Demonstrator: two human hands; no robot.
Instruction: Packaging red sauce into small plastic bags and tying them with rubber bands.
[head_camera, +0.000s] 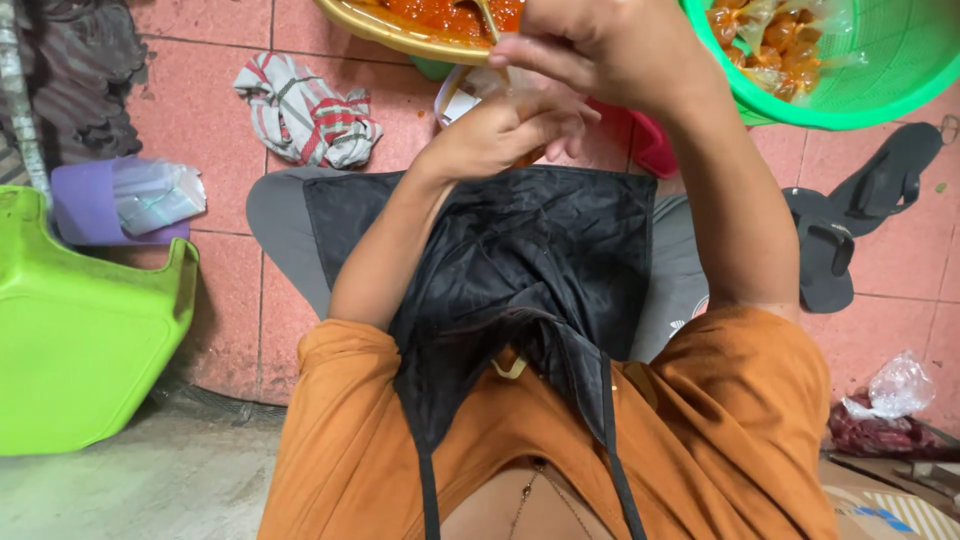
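The left hand (500, 130) is curled around a small clear bag (480, 88), holding it up in front of the lap. Just above it, the right hand (600, 45) pinches a spoon (487, 18) whose handle points down at the bag. The spoon dips into the red food in the yellow bowl (400, 35). A green basket (850, 90) sits to the right.

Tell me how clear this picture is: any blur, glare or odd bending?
Head view: soft, even light with faint shadows; the right hand and left hand look slightly blurred; the green basket and yellow bowl are cut off at the top edge; the floor tiles bow a little, a wide-lens effect; mild shine on the plastic bag.
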